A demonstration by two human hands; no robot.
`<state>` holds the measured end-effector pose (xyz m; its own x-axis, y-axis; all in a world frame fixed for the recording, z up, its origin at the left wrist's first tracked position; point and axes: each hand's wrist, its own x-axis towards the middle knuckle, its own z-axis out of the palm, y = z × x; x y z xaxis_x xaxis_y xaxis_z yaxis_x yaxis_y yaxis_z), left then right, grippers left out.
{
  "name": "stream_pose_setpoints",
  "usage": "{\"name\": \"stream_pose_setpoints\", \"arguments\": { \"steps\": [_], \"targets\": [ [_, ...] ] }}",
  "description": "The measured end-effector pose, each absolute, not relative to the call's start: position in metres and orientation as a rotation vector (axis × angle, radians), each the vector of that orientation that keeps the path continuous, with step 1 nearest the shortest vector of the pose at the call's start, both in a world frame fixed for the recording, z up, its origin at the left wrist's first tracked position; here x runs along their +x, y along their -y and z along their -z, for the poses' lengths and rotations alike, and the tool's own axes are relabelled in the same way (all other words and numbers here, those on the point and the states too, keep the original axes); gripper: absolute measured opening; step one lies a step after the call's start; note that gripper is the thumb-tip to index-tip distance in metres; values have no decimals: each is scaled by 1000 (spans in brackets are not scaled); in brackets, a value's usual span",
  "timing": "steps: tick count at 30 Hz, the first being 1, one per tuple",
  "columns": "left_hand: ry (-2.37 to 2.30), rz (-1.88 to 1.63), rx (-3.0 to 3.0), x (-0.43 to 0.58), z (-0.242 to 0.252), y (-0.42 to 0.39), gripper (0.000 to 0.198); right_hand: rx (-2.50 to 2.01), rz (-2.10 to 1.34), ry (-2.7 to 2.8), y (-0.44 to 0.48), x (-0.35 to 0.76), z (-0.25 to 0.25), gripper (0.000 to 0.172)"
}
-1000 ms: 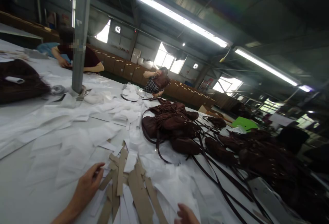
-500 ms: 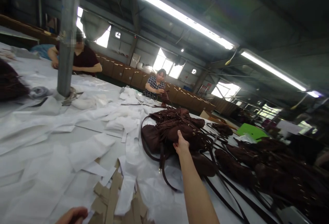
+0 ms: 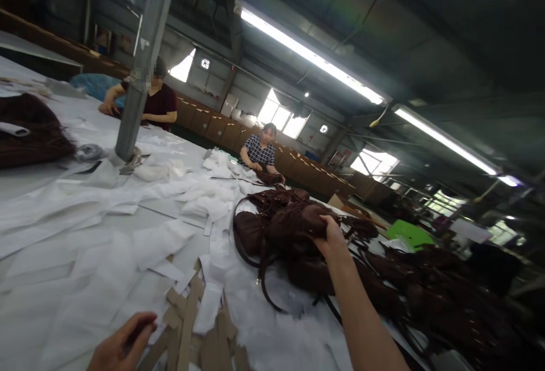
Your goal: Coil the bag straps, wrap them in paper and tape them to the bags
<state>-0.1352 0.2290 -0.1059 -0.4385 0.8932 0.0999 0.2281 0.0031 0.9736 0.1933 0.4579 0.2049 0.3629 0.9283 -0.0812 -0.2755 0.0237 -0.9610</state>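
My right hand (image 3: 331,239) grips a dark brown handbag (image 3: 313,217), thumb on top and the other fingers partly hidden against it. The bag lies on a heap of similar brown bags (image 3: 255,229) with fringes, metal eyelets and long straps. One strap (image 3: 266,288) loops down onto white paper. At the lower left, my left hand (image 3: 125,344) hovers near strips of brown card (image 3: 185,314), its fingers loosely bent and apart, holding nothing.
White paper sheets (image 3: 97,251) cover much of the table. A grey post (image 3: 142,75) rises from it. More brown bags lie at right (image 3: 460,303) and far left (image 3: 29,138). Two people, one in a checked shirt (image 3: 259,152), work across the table. A green sheet (image 3: 409,234) stands beyond.
My right hand has moved right and now holds the bag's other part. My left hand has come further into view. The person in the checked shirt has lowered a brown item to the table.
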Motion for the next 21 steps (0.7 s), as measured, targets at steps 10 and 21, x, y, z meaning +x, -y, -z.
{"name": "stream_pose_setpoints", "arguments": {
  "steps": [10, 21],
  "targets": [
    [-855, -1302, 579, -122, -51, -175, 59, -809, -1172, 992, -230, 137, -339, 22],
    [-1104, -1361, 759, -175, -97, 24, 88, -1063, -1738, 1040, 44, 102, -121, 29]
  ]
}}
